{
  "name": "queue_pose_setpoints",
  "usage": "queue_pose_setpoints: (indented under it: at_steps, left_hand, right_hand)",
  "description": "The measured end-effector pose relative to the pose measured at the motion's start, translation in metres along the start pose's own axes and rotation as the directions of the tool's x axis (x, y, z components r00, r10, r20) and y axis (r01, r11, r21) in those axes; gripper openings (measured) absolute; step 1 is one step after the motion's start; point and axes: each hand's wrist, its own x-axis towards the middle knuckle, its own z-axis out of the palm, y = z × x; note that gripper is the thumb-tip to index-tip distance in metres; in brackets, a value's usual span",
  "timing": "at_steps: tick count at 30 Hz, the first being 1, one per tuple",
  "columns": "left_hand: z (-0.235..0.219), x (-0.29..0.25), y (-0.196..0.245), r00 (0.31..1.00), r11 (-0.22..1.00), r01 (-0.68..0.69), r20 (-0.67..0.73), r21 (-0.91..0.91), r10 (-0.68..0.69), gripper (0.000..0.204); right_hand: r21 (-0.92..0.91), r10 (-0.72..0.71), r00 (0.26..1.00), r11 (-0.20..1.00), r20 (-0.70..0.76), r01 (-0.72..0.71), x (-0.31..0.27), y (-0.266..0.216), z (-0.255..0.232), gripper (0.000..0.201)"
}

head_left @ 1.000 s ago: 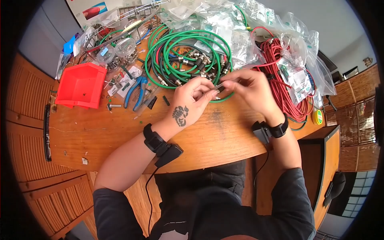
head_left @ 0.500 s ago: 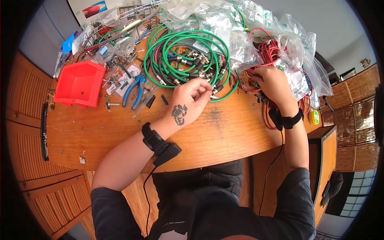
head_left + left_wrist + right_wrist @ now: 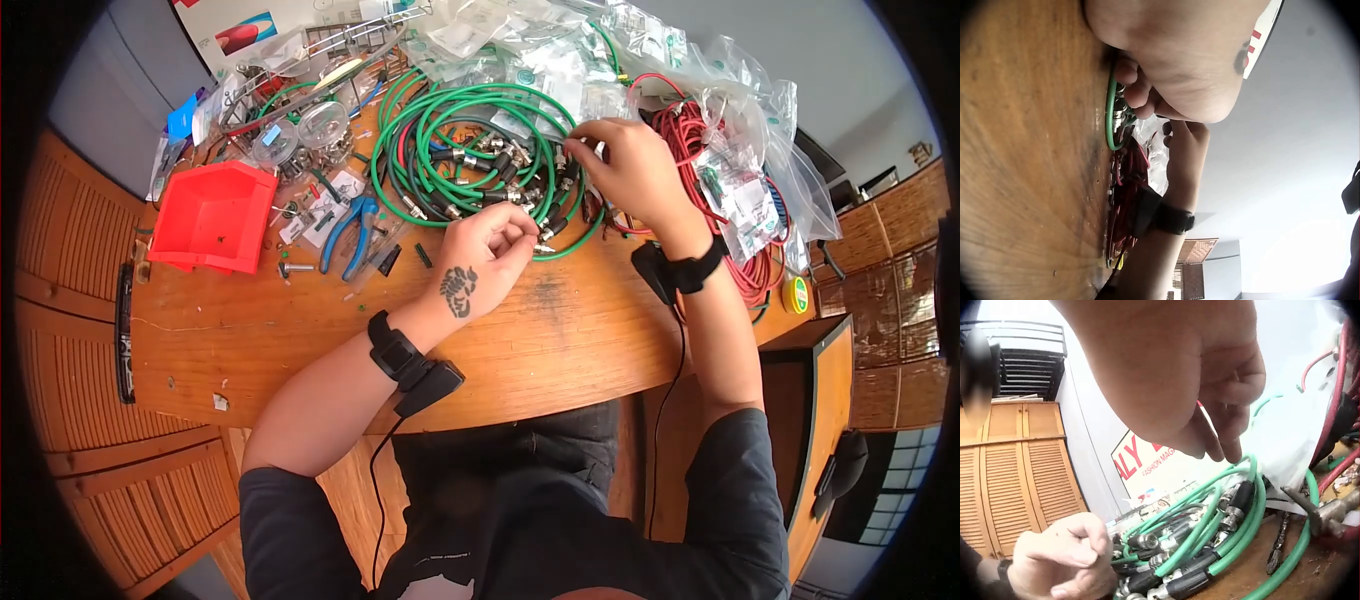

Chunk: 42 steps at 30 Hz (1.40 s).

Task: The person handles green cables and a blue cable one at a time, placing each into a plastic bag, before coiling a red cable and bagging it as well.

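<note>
My left hand [image 3: 487, 255] hovers low over the table at the near edge of a coil of green cables [image 3: 400, 180]. Its fingers are curled, with the thumb tip against them in the right wrist view; I cannot tell whether something small is pinched there. A silver cable connector [image 3: 543, 250] lies just beyond its fingertips. Over the right side of the coil is my right hand [image 3: 635, 170], fingers pointing down and forward, thumb apart from the index finger in the head view. Nothing shows between them. Black-sleeved connectors [image 3: 1244, 497] sit among the cables beneath it.
A red bin [image 3: 215, 220] and blue-handled pliers [image 3: 347, 238] are at the left, near small loose parts. Red cables [image 3: 750, 275] are heaped at the right beside a yellow-lidded tub [image 3: 795, 294]. Clear plastic bags [image 3: 560, 60] cover the back.
My right hand left the left hand, reached right to the red cables, then came back over the green coil. The small dark piece between both hands is gone from view. The left hand stayed nearly still.
</note>
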Motion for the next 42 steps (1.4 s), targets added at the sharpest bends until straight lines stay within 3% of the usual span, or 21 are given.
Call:
queue_pose_setpoints:
  at_steps: [5, 7, 9, 11, 13, 16, 18, 23, 25, 29, 33, 35, 37, 39, 40, 42]
  left_hand:
    - [0.000, 0.000, -0.001, 1.000, 1.000, -0.015, -0.019, 0.000, 0.015, 0.006]
    - [0.000, 0.000, 0.001, 1.000, 1.000, -0.011, -0.021, 0.000, 0.011, 0.005]
    - [0.000, 0.000, 0.001, 1.000, 1.000, -0.010, -0.030, 0.000, 0.010, 0.005]
    - [-0.001, 0.000, 0.002, 0.999, 1.000, -0.009, -0.035, -0.001, 0.009, 0.005]
    - [0.000, 0.000, 0.003, 0.999, 1.000, 0.003, -0.040, 0.009, -0.002, 0.004]
    - [0.000, 0.000, 0.001, 0.999, 1.000, -0.012, -0.053, -0.007, 0.012, 0.004]
    - [-0.001, -0.001, 0.001, 0.998, 1.000, -0.014, -0.057, -0.002, 0.014, 0.003]
    - [-0.001, 0.000, 0.005, 0.999, 1.000, -0.011, -0.052, 0.027, 0.012, 0.003]
    - [-0.002, 0.000, 0.002, 0.998, 0.999, -0.030, -0.060, 0.024, 0.032, 0.004]
    - [-0.001, 0.001, 0.001, 0.998, 1.000, -0.028, -0.053, -0.005, 0.028, 0.004]
    - [-0.002, 0.001, 0.001, 0.998, 0.999, -0.021, -0.053, 0.027, 0.023, 0.004]
    - [-0.003, 0.001, 0.000, 0.998, 0.999, -0.030, -0.058, 0.019, 0.031, 0.004]
    - [-0.002, 0.001, 0.001, 0.999, 1.000, -0.022, -0.045, 0.004, 0.023, 0.002]
    - [-0.002, 0.002, 0.000, 0.999, 1.000, -0.019, -0.044, 0.013, 0.019, 0.004]
    - [-0.002, 0.001, -0.001, 0.999, 1.000, -0.014, -0.042, 0.025, 0.015, 0.007]
    - [-0.003, 0.000, 0.001, 0.998, 1.000, -0.016, -0.063, -0.009, 0.015, 0.017]
  right_hand:
    - [-0.034, 0.030, 0.999, 0.999, -0.016, -0.031, 0.018, -0.014, 0.024, 0.030]
    - [-0.180, 0.115, 0.984, 0.980, 0.133, -0.090, 0.027, -0.014, 0.028, 0.030]
    - [-0.106, 0.109, 0.989, 0.989, 0.097, -0.099, 0.033, -0.016, 0.026, 0.026]
    - [0.047, 0.027, 0.999, 0.999, -0.029, -0.026, 0.040, -0.015, 0.013, 0.025]
    - [0.112, 0.053, 0.998, 0.993, -0.045, -0.047, 0.044, -0.012, 0.001, 0.025]
    - [0.165, 0.033, 0.998, 0.986, -0.053, -0.023, 0.043, -0.014, -0.017, 0.023]
    - [0.315, 0.066, 0.996, 0.946, 0.060, -0.082, 0.041, -0.013, -0.020, 0.022]
    - [0.192, 0.028, 0.999, 0.981, 0.014, -0.031, 0.040, 0.026, 0.008, 0.024]
    - [0.008, 0.117, 0.993, 0.993, 0.021, -0.117, 0.038, 0.026, 0.011, 0.026]
    - [-0.012, 0.130, 0.986, 0.992, 0.101, -0.129, 0.035, 0.025, 0.024, 0.030]
    - [0.194, 0.140, 0.987, 0.973, -0.074, -0.123, 0.043, 0.021, 0.007, 0.032]
    - [0.298, 0.014, 0.965, 0.952, -0.263, 0.067, 0.046, 0.009, -0.013, 0.028]
    - [0.416, 0.033, 0.909, 0.895, -0.415, 0.158, 0.046, -0.006, -0.042, 0.022]
    - [0.612, 0.152, 0.871, 0.767, -0.468, 0.195, 0.039, -0.018, -0.067, 0.019]
    - [0.619, 0.139, 0.836, 0.737, -0.531, 0.271, 0.038, -0.013, -0.072, 0.019]
    - [0.681, 0.196, 0.828, 0.681, -0.525, 0.271, 0.027, -0.010, -0.081, 0.020]
